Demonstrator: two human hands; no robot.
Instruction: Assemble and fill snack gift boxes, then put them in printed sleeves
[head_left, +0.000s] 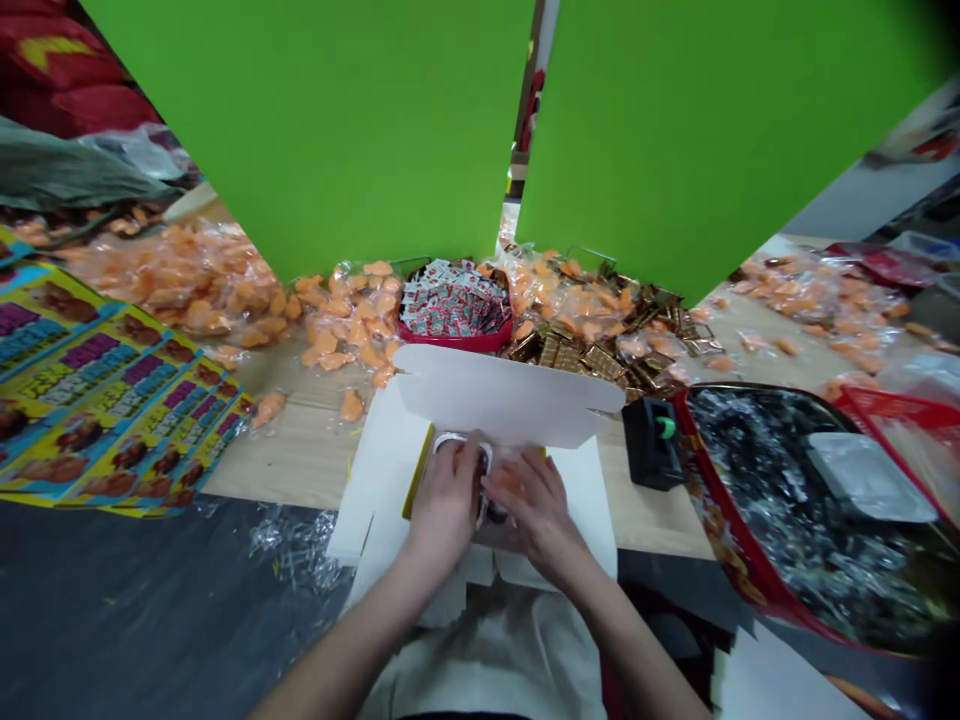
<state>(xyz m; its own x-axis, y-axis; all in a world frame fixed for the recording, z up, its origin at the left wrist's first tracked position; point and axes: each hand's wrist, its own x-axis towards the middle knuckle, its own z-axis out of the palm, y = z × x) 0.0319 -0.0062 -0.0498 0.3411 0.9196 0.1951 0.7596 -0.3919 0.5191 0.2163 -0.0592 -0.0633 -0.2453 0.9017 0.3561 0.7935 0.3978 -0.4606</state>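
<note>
An open white cardboard box (495,400) with yellow inner edges sits in front of me, its lid folded back. Inside it, my left hand (444,495) bends its fingers over a small white-rimmed plastic tray (488,458), gripping it. Beside it, my right hand (541,505) has its fingers curled round an orange piece in clear wrap (511,482), slightly blurred. Dark contents show between the hands, too hidden to name. Just behind the lid stands a red tub of small printed sachets (457,300).
Wrapped orange pieces (352,320) and gold-wrapped bars (577,360) lie behind the box under green panels (337,130). To the right are a black tape dispenser (651,445) and a large red-rimmed container (720,530) of clear packets. Printed yellow-blue sheets (112,400) lie left.
</note>
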